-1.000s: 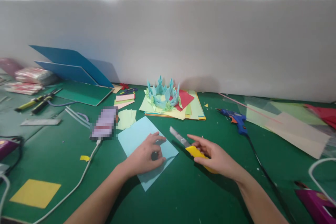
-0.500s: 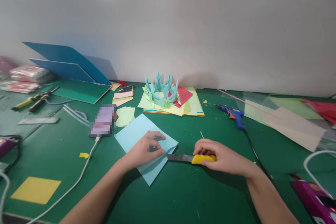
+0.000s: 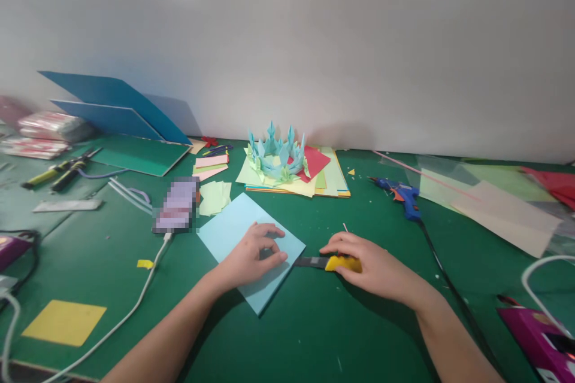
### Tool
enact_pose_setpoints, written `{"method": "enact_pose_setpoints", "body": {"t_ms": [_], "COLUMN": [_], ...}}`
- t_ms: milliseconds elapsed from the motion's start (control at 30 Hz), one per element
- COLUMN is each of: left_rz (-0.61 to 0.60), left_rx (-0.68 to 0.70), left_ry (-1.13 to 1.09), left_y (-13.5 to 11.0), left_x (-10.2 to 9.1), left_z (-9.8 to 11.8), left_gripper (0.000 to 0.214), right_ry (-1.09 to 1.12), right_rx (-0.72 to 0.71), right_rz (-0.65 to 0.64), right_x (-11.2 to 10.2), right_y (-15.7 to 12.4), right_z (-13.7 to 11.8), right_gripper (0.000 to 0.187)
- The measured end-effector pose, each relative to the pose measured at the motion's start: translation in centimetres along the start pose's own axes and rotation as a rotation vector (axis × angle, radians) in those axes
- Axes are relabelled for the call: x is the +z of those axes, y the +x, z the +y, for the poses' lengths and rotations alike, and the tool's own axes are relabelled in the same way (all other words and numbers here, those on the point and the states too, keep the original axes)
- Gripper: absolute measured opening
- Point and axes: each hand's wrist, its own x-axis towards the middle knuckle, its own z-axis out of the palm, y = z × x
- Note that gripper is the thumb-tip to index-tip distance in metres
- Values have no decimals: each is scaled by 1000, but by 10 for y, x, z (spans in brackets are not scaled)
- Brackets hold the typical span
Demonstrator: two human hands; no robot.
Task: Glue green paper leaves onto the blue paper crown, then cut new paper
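Note:
Light blue paper (image 3: 229, 224) lies turned cornerwise on the green table, its lower right edge looking folded or layered. My left hand (image 3: 258, 255) rests on it with the fingers curved and apart, the thumb near the right edge. A yellow utility knife (image 3: 344, 264) lies low over the table just right of the paper, its grey blade pointing left to the paper's edge. Around its handle is my right hand (image 3: 372, 263), thumb in front and fingers loosely stretched above. The palm side of that grip is hidden.
A blue and green paper crown (image 3: 276, 158) sits on stacked coloured paper at the back. A blue glue gun (image 3: 406, 198) with a black cord lies right. A phone (image 3: 177, 206) on a white cable is left, beside small green papers (image 3: 214, 198). Nearer lies a yellow sheet (image 3: 65, 323).
The blade has drawn back to the right from the paper, and my right hand's fingers have loosened and stretched. The paper's raised fold now lies flat. My left hand has barely moved.

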Motion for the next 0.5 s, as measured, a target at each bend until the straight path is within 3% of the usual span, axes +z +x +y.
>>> {"method": "enact_pose_setpoints", "body": {"t_ms": [167,333,500], "left_rz": [75,71,54], "left_rx": [9,8,-8], "left_ry": [141,240,322], "left_y": [1,4,5], "left_x": [9,17,18], "left_z": [-3,-5,-5], "left_gripper": [18,31,35], "right_ry": [-47,-15,-33], "right_rx": [5,-10,1], "right_rz": [13,4,44], "right_x": [1,3,8], "right_y": [1,6,12], "right_z": [-1,1,1], "right_gripper": [35,15,18]}}
